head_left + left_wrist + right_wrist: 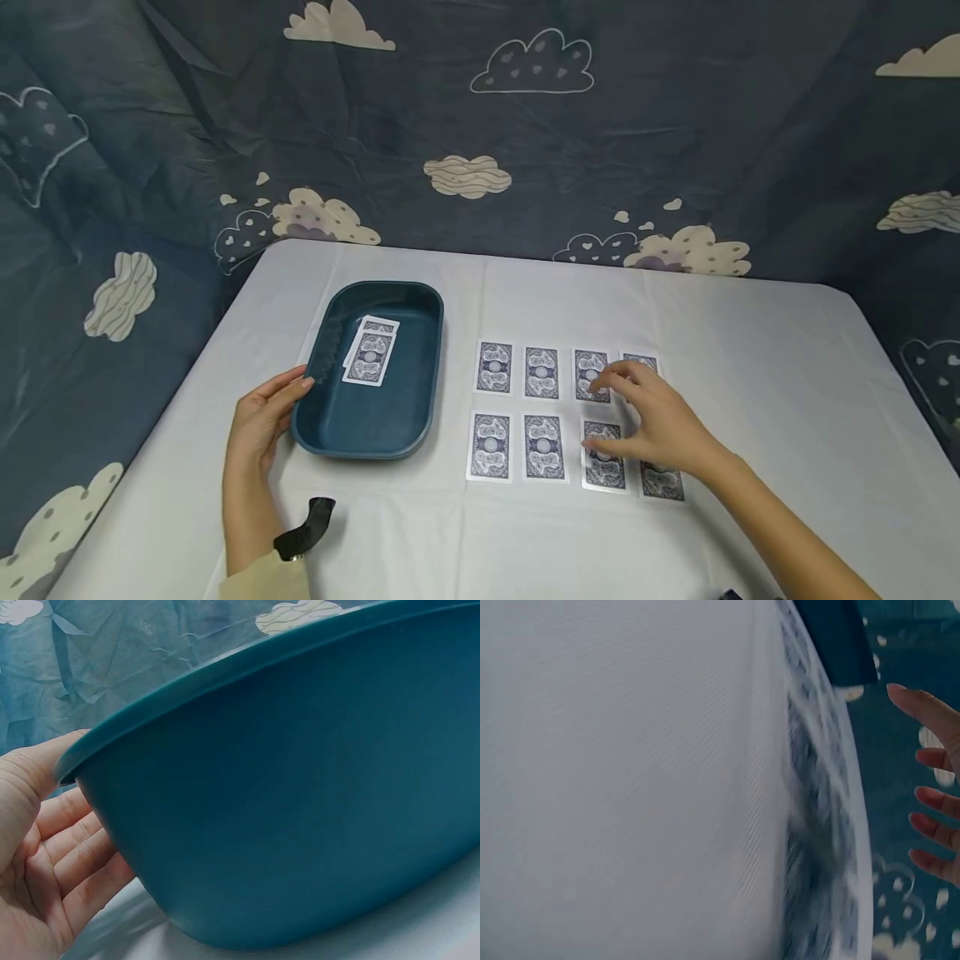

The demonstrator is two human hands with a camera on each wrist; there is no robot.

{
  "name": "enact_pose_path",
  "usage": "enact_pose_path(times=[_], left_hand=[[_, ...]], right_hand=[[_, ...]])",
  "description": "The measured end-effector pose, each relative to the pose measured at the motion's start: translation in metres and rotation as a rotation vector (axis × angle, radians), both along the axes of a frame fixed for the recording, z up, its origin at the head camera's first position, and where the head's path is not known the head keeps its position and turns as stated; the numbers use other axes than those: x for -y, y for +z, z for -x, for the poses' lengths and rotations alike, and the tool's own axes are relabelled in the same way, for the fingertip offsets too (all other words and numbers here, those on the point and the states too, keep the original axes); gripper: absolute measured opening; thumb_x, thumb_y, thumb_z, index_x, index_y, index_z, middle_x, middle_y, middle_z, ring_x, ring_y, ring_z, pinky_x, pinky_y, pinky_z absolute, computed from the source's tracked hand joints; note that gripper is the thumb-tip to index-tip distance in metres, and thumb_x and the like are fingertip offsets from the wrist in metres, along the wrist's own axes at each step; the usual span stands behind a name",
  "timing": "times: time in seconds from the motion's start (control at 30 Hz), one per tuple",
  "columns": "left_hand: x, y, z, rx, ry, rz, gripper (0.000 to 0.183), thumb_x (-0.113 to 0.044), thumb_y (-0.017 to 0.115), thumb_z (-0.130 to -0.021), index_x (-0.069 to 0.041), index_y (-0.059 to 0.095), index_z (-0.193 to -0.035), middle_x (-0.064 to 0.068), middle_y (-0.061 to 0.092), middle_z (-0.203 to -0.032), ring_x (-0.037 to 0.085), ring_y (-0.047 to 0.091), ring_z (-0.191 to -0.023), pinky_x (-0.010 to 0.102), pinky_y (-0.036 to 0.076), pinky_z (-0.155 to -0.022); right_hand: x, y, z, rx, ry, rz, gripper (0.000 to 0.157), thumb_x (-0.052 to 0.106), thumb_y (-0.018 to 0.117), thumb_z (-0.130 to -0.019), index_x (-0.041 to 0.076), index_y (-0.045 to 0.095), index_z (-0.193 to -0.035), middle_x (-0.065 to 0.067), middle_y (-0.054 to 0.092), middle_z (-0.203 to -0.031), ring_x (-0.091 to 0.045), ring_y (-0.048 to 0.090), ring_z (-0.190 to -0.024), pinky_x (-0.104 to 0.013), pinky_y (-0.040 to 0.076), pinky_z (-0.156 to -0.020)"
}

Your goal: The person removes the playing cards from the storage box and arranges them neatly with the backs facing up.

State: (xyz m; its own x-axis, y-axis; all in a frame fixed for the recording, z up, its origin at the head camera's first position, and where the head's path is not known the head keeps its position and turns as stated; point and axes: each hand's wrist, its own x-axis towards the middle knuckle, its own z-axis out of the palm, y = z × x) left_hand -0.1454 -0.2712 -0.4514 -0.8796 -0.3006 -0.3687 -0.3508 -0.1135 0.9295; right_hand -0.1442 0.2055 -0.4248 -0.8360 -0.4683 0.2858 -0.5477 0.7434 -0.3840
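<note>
Left hand (262, 417): grips the blue tray (360, 440) at its left rim, thumb over the edge and fingers beneath it along the outer wall, as the left wrist view confirms. The tray sits on the left of the white tablecloth (390, 533). Inside, toward its far end, lies a small overlapped pile of cards (369, 358), at least two, patterned back up on the top one.

Right hand (660, 417): spread wide over the right part of the card layout (543, 448), with a broad gap between thumb and fingers. Thumb tip is over the third near-row card (604, 473), fingertips over the third far-row card (588, 365); contact with either cannot be told. Layout: two rows of four, backs up, right of the tray; the hand partly covers both rightmost cards. Right wrist view is blurred.

Other: beige sleeve (266, 579) and black band (306, 532) at the left wrist; dark cloud-print backdrop (420, 108) behind the table.
</note>
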Motion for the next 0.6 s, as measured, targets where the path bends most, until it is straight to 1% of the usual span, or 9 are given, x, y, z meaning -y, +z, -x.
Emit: enact_pose_path(times=[0.1, 0.23, 0.33, 0.43, 0.5, 0.6], left_hand=[[0.001, -0.001, 0.000, -0.003, -0.009, 0.010, 0.047, -0.029, 0.077, -0.076, -0.014, 0.063, -0.118, -0.016, 0.066, -0.094, 0.000, 0.060, -0.091, 0.016, 0.048, -0.072], [0.003, -0.002, 0.001, -0.016, -0.019, 0.015, 0.047, -0.029, 0.077, -0.076, -0.013, 0.063, -0.118, -0.015, 0.067, -0.093, 0.000, 0.061, -0.090, 0.017, 0.049, -0.071], [0.004, -0.002, 0.000, -0.027, -0.033, 0.009, 0.042, -0.028, 0.076, -0.076, -0.015, 0.065, -0.115, -0.015, 0.067, -0.091, 0.001, 0.061, -0.086, 0.018, 0.049, -0.068], [0.004, -0.002, 0.000, -0.040, -0.041, 0.003, 0.038, -0.028, 0.076, -0.077, -0.016, 0.066, -0.112, -0.015, 0.068, -0.089, 0.000, 0.061, -0.084, 0.018, 0.049, -0.068], [0.005, -0.002, 0.000, -0.052, -0.044, 0.001, 0.038, -0.027, 0.075, -0.078, -0.015, 0.066, -0.112, -0.015, 0.068, -0.089, 0.000, 0.061, -0.084, 0.018, 0.049, -0.068], [0.005, -0.003, 0.001, -0.061, -0.048, -0.005, 0.040, -0.027, 0.075, -0.078, -0.013, 0.064, -0.114, -0.015, 0.068, -0.088, 0.000, 0.062, -0.085, 0.018, 0.049, -0.068]], right_hand=[[0.030, 0.010, 0.017, -0.026, 0.046, 0.001, 0.055, 0.052, 0.081, -0.059, 0.022, 0.060, -0.100, 0.003, 0.053, -0.110, -0.017, 0.050, -0.100, -0.040, 0.044, -0.080], [0.072, 0.023, 0.044, -0.047, 0.115, 0.064, 0.052, 0.052, 0.079, -0.062, 0.023, 0.059, -0.099, 0.003, 0.053, -0.110, -0.017, 0.050, -0.102, -0.039, 0.044, -0.081], [0.104, 0.031, 0.063, 0.003, 0.168, 0.145, 0.049, 0.050, 0.078, -0.064, 0.022, 0.059, -0.100, 0.005, 0.052, -0.110, -0.015, 0.046, -0.107, -0.039, 0.042, -0.086], [0.139, 0.035, 0.078, 0.077, 0.226, 0.213, 0.048, 0.048, 0.079, -0.066, 0.022, 0.060, -0.102, 0.007, 0.051, -0.110, -0.013, 0.042, -0.110, -0.040, 0.038, -0.093], [0.162, 0.037, 0.086, 0.109, 0.255, 0.216, 0.049, 0.049, 0.078, -0.066, 0.023, 0.060, -0.104, 0.008, 0.051, -0.111, -0.012, 0.040, -0.110, -0.039, 0.038, -0.094], [0.197, 0.037, 0.092, 0.119, 0.289, 0.155, 0.055, 0.052, 0.077, -0.065, 0.024, 0.061, -0.109, 0.007, 0.050, -0.113, -0.012, 0.040, -0.109, -0.037, 0.040, -0.090]])
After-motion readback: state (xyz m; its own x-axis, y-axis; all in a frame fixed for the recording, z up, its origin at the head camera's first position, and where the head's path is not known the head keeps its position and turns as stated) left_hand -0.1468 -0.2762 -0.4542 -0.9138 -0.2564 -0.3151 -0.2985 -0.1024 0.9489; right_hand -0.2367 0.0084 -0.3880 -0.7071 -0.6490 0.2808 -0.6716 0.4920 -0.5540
